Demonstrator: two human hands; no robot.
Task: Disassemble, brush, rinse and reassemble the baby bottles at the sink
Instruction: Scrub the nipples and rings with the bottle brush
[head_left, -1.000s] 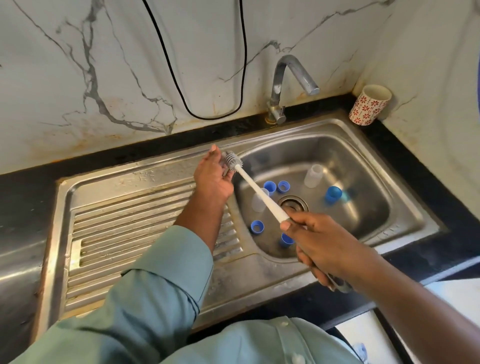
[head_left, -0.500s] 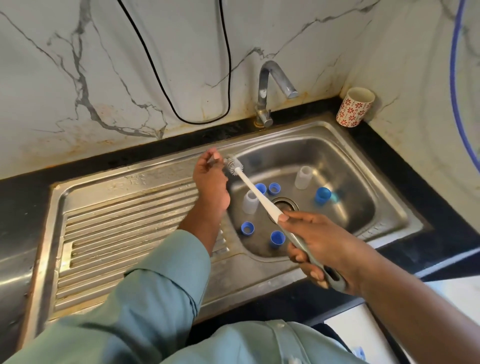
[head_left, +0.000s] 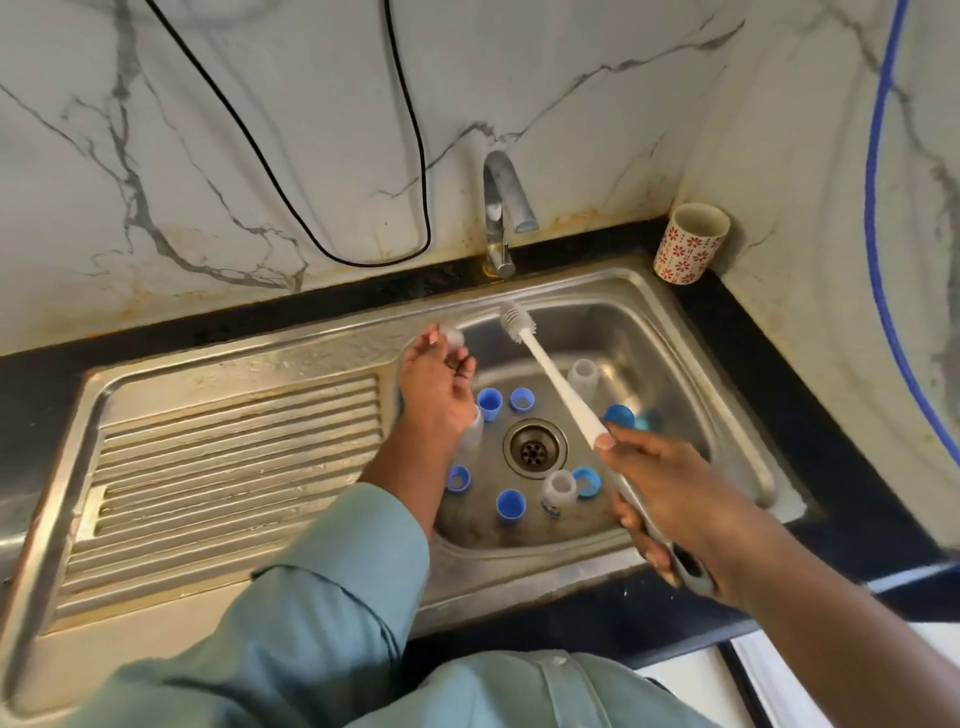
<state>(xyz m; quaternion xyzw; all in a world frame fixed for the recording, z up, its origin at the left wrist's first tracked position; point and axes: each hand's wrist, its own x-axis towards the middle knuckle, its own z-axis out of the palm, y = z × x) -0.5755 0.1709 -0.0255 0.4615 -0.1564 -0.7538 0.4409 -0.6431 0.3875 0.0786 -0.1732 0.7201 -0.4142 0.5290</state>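
Your left hand (head_left: 434, 387) pinches a small clear bottle part (head_left: 455, 336) at the fingertips, over the sink rim (head_left: 332, 358) at about 10 o'clock from the drain (head_left: 534, 447). Your right hand (head_left: 660, 493) is clamped round the brush (head_left: 550, 376) handle, bristles up near 12 o'clock, clear of the part. Risks:
- The fingertip hold is thin. Push the brush in hard and the part likely pops out.
- The drain is open, so small pieces could lodge there.
- Blue caps (head_left: 489, 402) and clear bottles (head_left: 582, 375) are scattered round the drain. A low swing of the handle could knock them over.
- The tap (head_left: 501, 208) looks off, so nothing gets rinsed yet.
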